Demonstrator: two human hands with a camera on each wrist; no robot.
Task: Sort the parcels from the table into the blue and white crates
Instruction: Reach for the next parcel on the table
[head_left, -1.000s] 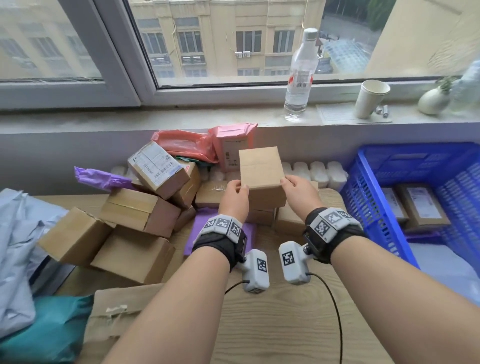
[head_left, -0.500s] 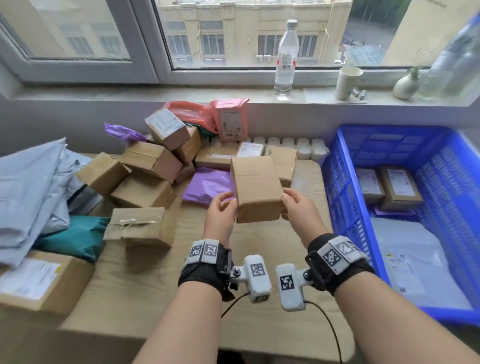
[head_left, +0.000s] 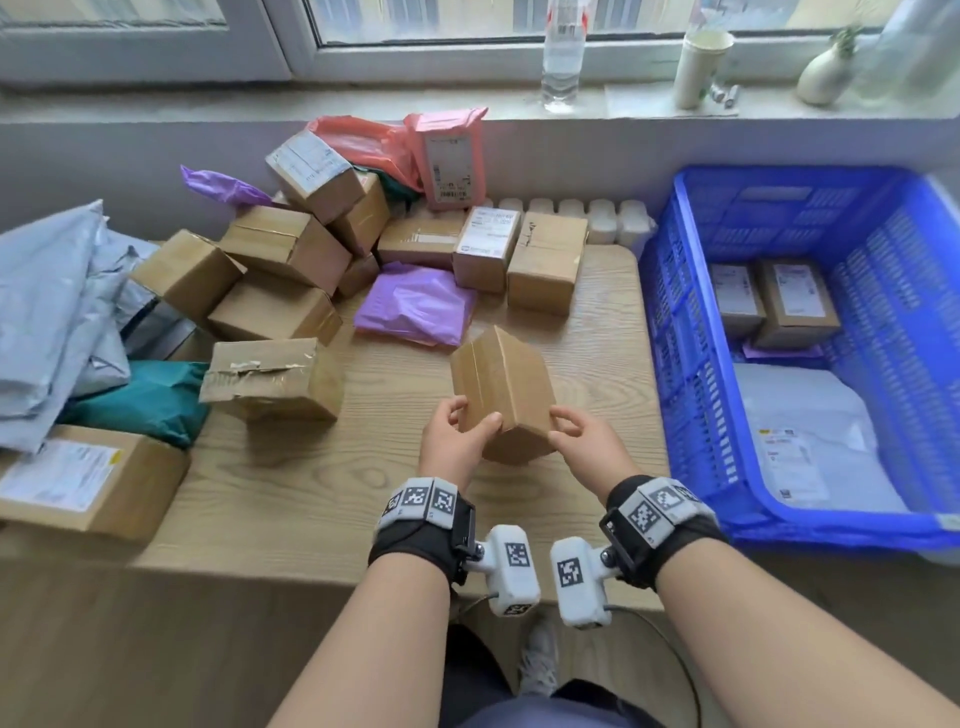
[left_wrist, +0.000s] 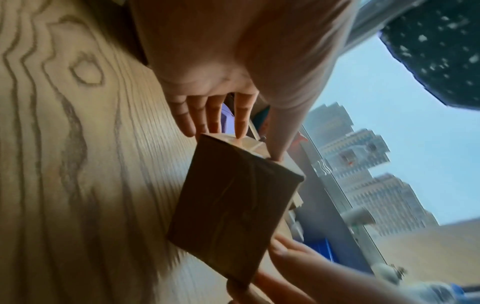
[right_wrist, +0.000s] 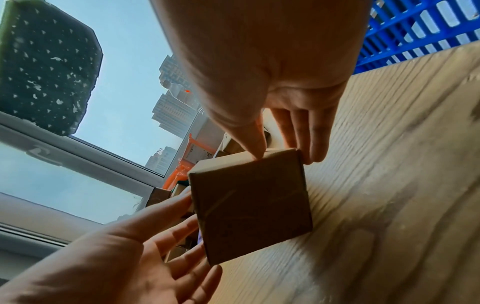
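Note:
A plain brown cardboard box (head_left: 501, 392) hangs tilted above the wooden table (head_left: 311, 493), one long edge up. My left hand (head_left: 475, 415) holds its near left corner, thumb on top and fingers behind. My right hand (head_left: 563, 423) pinches the near right corner. In the left wrist view the box (left_wrist: 233, 205) shows its dark underside below my left hand (left_wrist: 257, 146). In the right wrist view my right hand (right_wrist: 285, 157) has its thumb on the box (right_wrist: 252, 203) edge. The blue crate (head_left: 660, 312) stands to the right. No white crate is in view.
Several cardboard boxes (head_left: 280, 249) lie piled at the back left, with a purple mailer (head_left: 415, 304) and a pink mailer (head_left: 452, 156). Grey mailers (head_left: 47, 312) and a teal bag (head_left: 140, 400) lie far left. The crate holds two small boxes (head_left: 779, 301) and a white mailer (head_left: 810, 441).
Both hands have brought the box from over the pile toward me and lower, and it has tipped from flat-faced to edge-up. My view has tilted down.

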